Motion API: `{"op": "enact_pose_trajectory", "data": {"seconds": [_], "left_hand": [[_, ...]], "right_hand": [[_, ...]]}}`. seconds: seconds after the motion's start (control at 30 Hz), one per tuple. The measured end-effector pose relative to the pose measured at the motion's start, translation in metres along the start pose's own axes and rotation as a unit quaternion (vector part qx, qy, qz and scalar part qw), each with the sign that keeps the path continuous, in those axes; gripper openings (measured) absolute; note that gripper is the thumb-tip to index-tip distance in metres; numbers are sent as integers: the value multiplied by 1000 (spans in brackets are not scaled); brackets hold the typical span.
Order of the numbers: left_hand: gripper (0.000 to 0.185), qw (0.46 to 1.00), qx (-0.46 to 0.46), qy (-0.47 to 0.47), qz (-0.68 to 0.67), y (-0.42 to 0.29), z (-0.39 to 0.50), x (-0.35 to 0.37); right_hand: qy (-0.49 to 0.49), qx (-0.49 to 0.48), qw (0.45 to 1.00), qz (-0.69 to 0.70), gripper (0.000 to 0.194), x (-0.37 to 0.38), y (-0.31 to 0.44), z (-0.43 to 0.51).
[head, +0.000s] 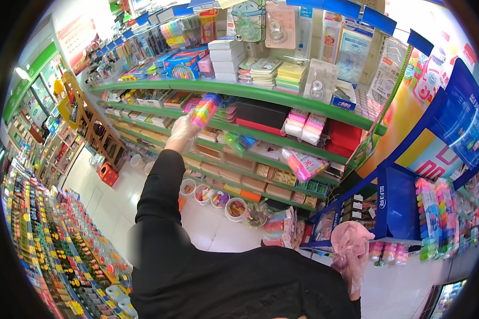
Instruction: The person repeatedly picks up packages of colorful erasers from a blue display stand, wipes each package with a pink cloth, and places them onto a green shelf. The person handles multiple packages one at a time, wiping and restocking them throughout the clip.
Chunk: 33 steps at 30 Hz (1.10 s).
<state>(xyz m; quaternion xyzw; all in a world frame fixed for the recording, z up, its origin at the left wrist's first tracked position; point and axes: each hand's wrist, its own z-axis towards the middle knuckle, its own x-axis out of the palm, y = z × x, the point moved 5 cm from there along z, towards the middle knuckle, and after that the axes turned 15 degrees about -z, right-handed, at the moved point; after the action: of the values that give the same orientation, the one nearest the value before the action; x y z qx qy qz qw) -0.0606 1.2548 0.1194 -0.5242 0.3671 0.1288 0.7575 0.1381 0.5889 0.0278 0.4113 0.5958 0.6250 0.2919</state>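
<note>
My left hand [185, 129], in a thin clear plastic glove, stretches out to the shelf and grips a rainbow-coloured pack [205, 109]. The pack tilts in front of the second shelf, just under the green edge of the top shelf [239, 87]. Whether it touches the shelf I cannot tell. Low at my right side, my right hand [352, 269], also gloved, holds a bunched pink cloth [348, 239]. Near the left hand lie small boxes [177, 99], and a black box with a red base [261, 115] stands to the right of the pack.
White baskets [234, 209] of small goods stand on the tiled floor below the shelves. A blue display stand [399, 203] with hanging marker packs [439, 219] rises at the right. Bottle shelves [64, 247] line the left. A pink package [303, 164] juts from a lower shelf.
</note>
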Motion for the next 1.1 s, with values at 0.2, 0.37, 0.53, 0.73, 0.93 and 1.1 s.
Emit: {"op": "enact_pose_trajectory", "data": {"seconds": [0.2, 0.37, 0.53, 0.73, 0.93, 1.1], "left_hand": [[77, 989, 29, -20, 141, -26, 70, 27], [64, 984, 80, -79, 140, -23, 117, 58], [60, 984, 57, -110, 129, -13, 134, 75], [75, 989, 7, -104, 101, -32, 113, 68], [71, 948, 135, -227, -175, 16, 101, 72], [38, 771, 4, 112, -627, 19, 113, 137]], "right_hand": [[-43, 87, 995, 4, 75, 24, 12, -20], [-99, 114, 989, 2, 73, 31, 19, -37], [-121, 108, 987, -13, 70, 28, 20, -51], [-151, 96, 984, 16, 70, 26, 23, -55], [-114, 114, 986, -35, 68, 28, 30, -52], [-84, 98, 991, -41, 64, 22, 28, -48]]}}
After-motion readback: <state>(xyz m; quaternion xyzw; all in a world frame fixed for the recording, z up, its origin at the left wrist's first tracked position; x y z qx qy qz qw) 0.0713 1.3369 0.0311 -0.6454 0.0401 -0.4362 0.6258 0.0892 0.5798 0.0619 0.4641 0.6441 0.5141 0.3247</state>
